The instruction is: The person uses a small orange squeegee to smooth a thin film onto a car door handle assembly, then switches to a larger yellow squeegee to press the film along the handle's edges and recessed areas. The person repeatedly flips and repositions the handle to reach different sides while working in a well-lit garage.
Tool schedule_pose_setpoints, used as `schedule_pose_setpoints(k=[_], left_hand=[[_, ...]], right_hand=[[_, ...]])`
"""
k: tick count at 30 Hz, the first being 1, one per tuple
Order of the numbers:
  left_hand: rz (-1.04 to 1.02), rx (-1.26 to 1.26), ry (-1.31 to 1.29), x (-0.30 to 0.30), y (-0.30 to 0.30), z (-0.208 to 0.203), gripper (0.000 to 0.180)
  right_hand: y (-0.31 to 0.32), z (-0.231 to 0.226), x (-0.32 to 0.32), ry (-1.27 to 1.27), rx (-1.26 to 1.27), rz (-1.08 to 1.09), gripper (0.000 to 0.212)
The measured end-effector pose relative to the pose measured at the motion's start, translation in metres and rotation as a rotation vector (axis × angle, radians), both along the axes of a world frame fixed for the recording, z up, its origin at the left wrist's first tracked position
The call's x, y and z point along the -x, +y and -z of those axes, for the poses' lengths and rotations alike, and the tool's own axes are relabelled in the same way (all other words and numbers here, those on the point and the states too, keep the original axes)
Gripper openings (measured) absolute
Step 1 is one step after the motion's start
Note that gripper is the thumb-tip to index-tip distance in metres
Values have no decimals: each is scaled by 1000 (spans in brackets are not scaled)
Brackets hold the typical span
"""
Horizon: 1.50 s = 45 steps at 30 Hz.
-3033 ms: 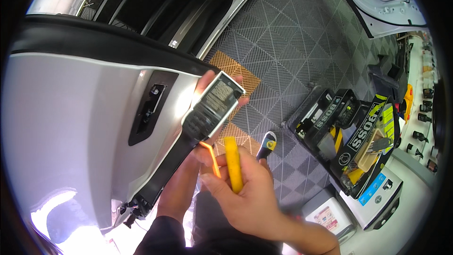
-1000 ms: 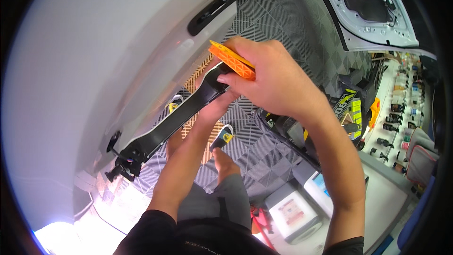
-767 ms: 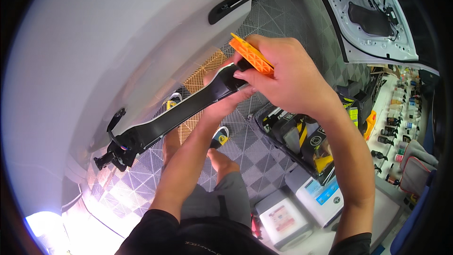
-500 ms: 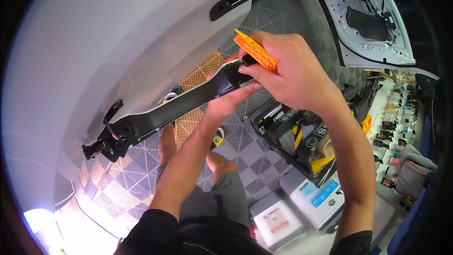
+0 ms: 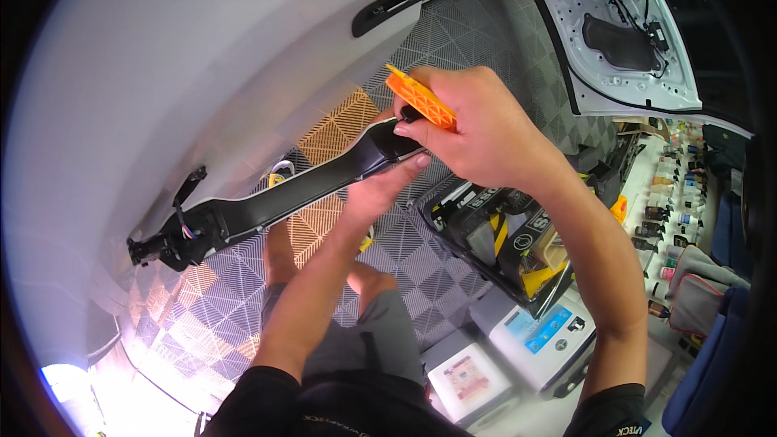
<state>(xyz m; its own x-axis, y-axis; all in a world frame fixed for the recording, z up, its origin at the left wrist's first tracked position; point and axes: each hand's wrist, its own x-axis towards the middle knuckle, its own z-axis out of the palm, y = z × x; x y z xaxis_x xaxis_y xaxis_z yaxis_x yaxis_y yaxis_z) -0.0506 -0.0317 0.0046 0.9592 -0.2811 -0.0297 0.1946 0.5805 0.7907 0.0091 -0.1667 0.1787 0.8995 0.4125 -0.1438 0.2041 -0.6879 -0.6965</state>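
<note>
**Two hands (image 5: pixel 486 125) meet at one end of a long black trim piece (image 5: pixel 299 182)**

Seen from the head camera, a person holds the trim piece aslant over a patterned tile floor (image 5: pixel 437 283), beside a pale vehicle panel (image 5: pixel 202 73). The left hand (image 5: pixel 380 190) grips it from below near its upper right end, its thumb along the lower edge and its other fingers mostly hidden behind. That hold probably carries the weight and keeps the end steady where the other hand works.

The right hand (image 5: pixel 473 129) comes over from the opposite side, fingers curled tightly around an orange ribbed tool (image 5: pixel 425 101) with a thin yellow edge. Its thumb tip reaches the trim's end, likely so that one hand can keep the tool and pinch the part together. A small black piece shows by that thumb; whether it belongs to the trim cannot be told.

The trim's far end, with a bulky black bracket and coloured wires (image 5: pixel 188 232), hangs lower left next to the panel; whether the two touch is unclear. Higher on the panel sits a dark recess (image 5: pixel 394 5).

To the right, a black tool case (image 5: pixel 465 255) and two white machines (image 5: pixel 469 384) stand near the person, apparently placed within easy reach. Small bottles (image 5: pixel 660 214) line a shelf beyond.
</note>
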Motion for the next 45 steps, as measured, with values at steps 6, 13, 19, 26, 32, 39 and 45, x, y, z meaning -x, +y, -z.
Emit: schedule_pose_setpoints(k=[6, 13, 19, 26, 32, 39, 45], left_hand=[[-403, 221, -7, 18, -39, -12, 64], [-463, -47, 12, 59, -42, -28, 46], [-459, -78, 17, 62, -44, -20, 45], [-339, 80, 48, 69, -39, -7, 46], [-301, 160, 168, 73, -41, -25, 45], [-262, 170, 189, 80, -34, -26, 52], [-193, 110, 116, 86, -28, -3, 56]], right_hand=[[3, -5, 7, 30, -26, -39, 24], [-2, -27, 33, 188, 30, -156, 29], [0, -27, 25, 131, 36, -236, 29], [-4, -33, 34, 295, 113, -246, 30], [-18, -16, 25, 234, 57, -293, 34], [-21, -9, 23, 300, 19, -297, 30], [-15, -18, 42, 248, 52, -235, 26]])
